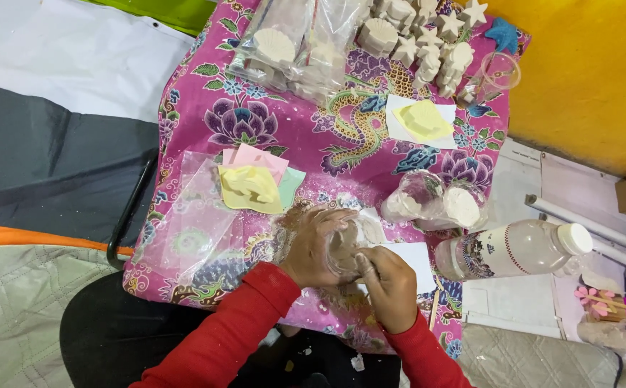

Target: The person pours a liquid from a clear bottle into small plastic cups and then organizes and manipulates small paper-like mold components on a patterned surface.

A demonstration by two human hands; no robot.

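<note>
My left hand [311, 244] wraps around a small clear plastic cup [347, 246] dusted with white powder, at the near edge of a table under a pink flowered cloth [305, 136]. My right hand [388, 284] pinches something thin at the cup's rim, fingers closed; what it holds is hidden. Both sleeves are red. A yellow mould [249, 188] lies on pastel papers just left of my left hand.
Two clear cups of white powder [435, 203] and a plastic bottle lying on its side [514, 249] are to the right. Another yellow mould on white paper [423, 121], white plaster stars and shells [428, 36] and filled plastic bags [291, 43] lie farther back. An empty clear bag [191, 223] lies left.
</note>
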